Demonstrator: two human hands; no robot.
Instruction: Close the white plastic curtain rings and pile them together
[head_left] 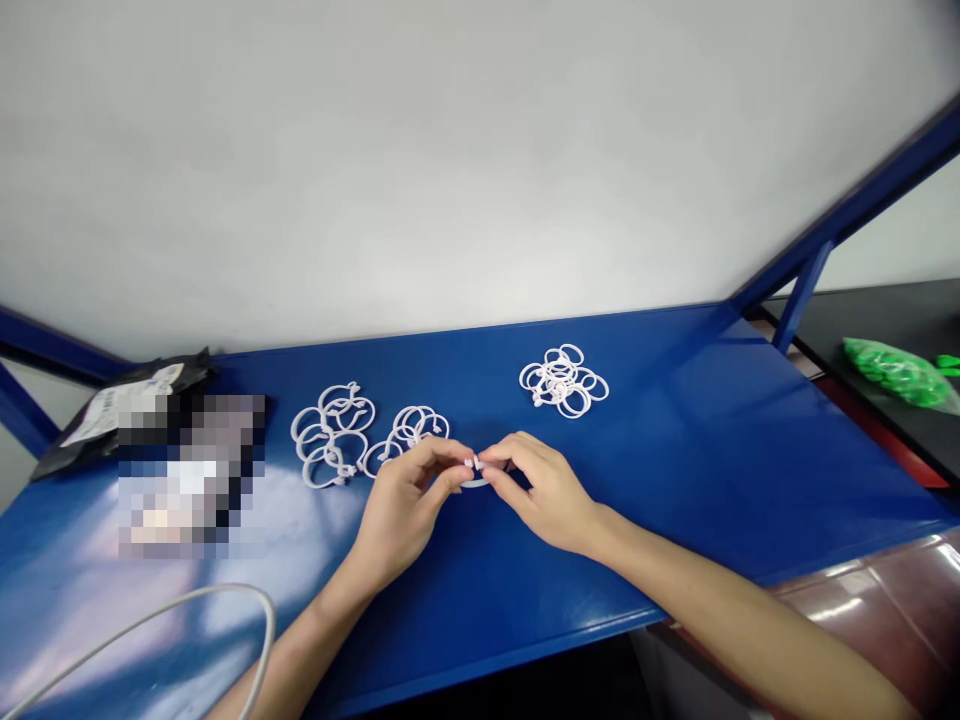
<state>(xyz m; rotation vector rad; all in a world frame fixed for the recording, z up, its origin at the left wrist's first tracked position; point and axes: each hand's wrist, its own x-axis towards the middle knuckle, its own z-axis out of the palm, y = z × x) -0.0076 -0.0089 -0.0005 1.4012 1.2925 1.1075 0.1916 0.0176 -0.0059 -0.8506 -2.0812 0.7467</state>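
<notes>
Both my hands meet over the middle of the blue table (675, 470). My left hand (405, 505) and my right hand (544, 490) each pinch one side of a small white plastic ring (475, 476), fingertips almost touching. Just left of my left hand lie two heaps of white rings, a larger heap (334, 435) and a smaller heap (411, 430). A third heap of white rings (564, 380) lies farther back, beyond my right hand.
A black packet with a white label (124, 400) lies at the table's left end beside a blurred patch. A white cable (225, 610) curves over the near left corner. A green bag (900, 372) rests on a dark bench to the right. A white wall stands behind.
</notes>
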